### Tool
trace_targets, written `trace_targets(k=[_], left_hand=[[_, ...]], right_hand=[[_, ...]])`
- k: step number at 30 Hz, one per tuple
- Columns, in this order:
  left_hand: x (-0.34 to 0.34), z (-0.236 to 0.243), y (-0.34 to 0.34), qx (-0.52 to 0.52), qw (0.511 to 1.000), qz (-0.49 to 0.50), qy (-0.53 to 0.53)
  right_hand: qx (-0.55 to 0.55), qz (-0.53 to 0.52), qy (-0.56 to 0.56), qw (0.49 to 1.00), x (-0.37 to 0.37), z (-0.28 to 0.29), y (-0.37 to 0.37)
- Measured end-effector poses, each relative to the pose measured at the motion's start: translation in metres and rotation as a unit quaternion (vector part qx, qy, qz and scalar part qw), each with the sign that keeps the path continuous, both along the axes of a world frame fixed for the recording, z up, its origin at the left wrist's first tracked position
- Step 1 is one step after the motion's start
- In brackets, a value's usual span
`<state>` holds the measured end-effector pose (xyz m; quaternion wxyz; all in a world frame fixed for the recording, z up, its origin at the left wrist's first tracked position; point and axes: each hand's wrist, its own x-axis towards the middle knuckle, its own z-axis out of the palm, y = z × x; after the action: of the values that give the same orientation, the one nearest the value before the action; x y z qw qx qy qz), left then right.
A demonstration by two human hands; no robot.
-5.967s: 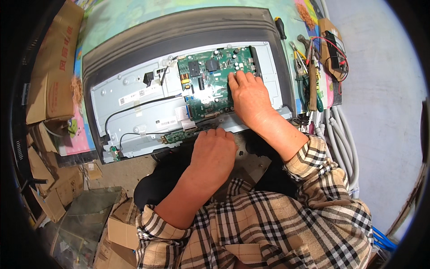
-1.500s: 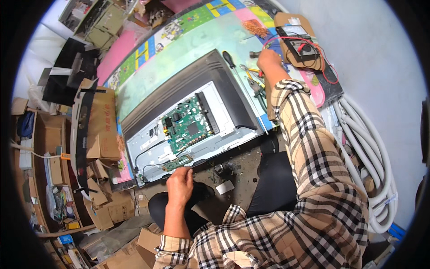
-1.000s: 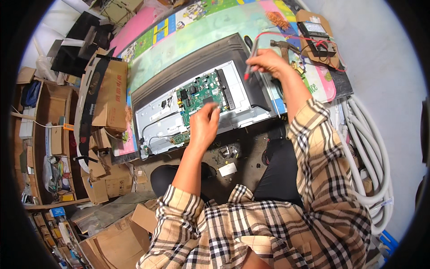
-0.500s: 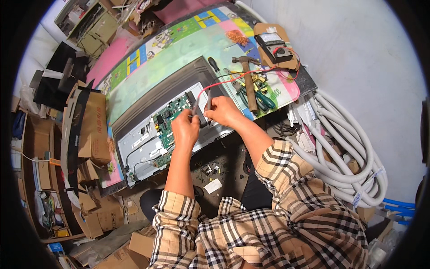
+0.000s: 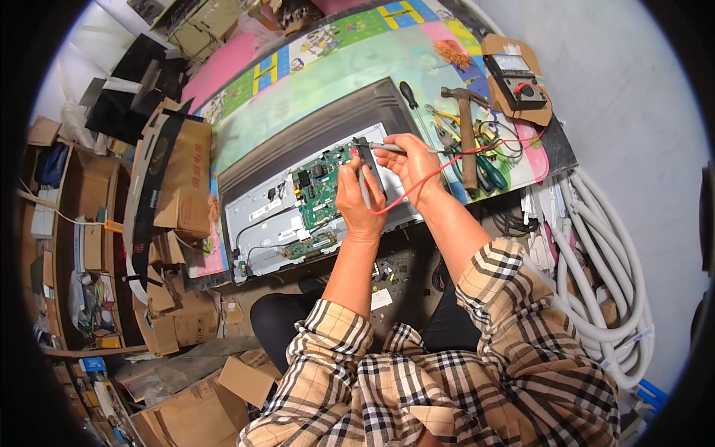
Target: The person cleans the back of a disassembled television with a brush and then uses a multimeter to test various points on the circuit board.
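My left hand (image 5: 361, 200) is closed around a test probe with a red lead (image 5: 412, 192), over the right end of a green circuit board (image 5: 322, 192). Closed on a second, grey test probe (image 5: 389, 147) is my right hand (image 5: 411, 165); it slants left to the board's upper right corner, beside a black strip part. Fingers partly hide the left probe's tip, and I cannot tell whether either tip touches. The board is fixed in the silver back of a flat screen panel (image 5: 279, 135). Both leads run to a black multimeter (image 5: 519, 80) on cardboard.
Right of the panel lie a hammer (image 5: 467, 138), a screwdriver (image 5: 409, 95) and green-handled pliers (image 5: 489, 173). Coiled white hose (image 5: 603, 257) hangs beyond the table's right edge. Cardboard boxes (image 5: 185, 179) and a shelf (image 5: 71, 246) stand at left. Small scraps litter the floor.
The whole view has shifted, so the table appears farther right. My right hand's probe has swung from upright to nearly level, pointing left. My left hand still grips its probe near the board's right end.
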<state>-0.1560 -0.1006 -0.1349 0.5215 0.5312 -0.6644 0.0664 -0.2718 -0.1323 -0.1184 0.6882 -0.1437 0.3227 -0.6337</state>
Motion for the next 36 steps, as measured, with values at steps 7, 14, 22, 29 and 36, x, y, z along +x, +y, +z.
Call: trace_targets(k=[7, 14, 22, 29, 36], left_hand=[[-0.006, -0.001, -0.003, 0.006, 0.999, -0.02, 0.034], [-0.006, -0.003, -0.002, 0.031, 0.999, -0.017, 0.032], [0.004, -0.013, 0.004, 0.051, 0.999, 0.002, -0.006], [0.023, -0.039, 0.03, 0.125, 0.989, -0.002, -0.079], [0.019, -0.044, 0.035, 0.196, 0.976, 0.002, -0.095]], right_hand=[[0.012, -0.012, -0.008, 1.0, -0.007, 0.001, -0.008], [0.017, -0.004, 0.001, 1.0, -0.005, -0.006, -0.009], [-0.005, -0.13, -0.039, 0.991, 0.005, -0.032, -0.016], [0.039, -0.195, 0.062, 0.978, 0.017, -0.09, -0.007], [0.069, -0.191, 0.186, 0.961, 0.03, -0.097, -0.011]])
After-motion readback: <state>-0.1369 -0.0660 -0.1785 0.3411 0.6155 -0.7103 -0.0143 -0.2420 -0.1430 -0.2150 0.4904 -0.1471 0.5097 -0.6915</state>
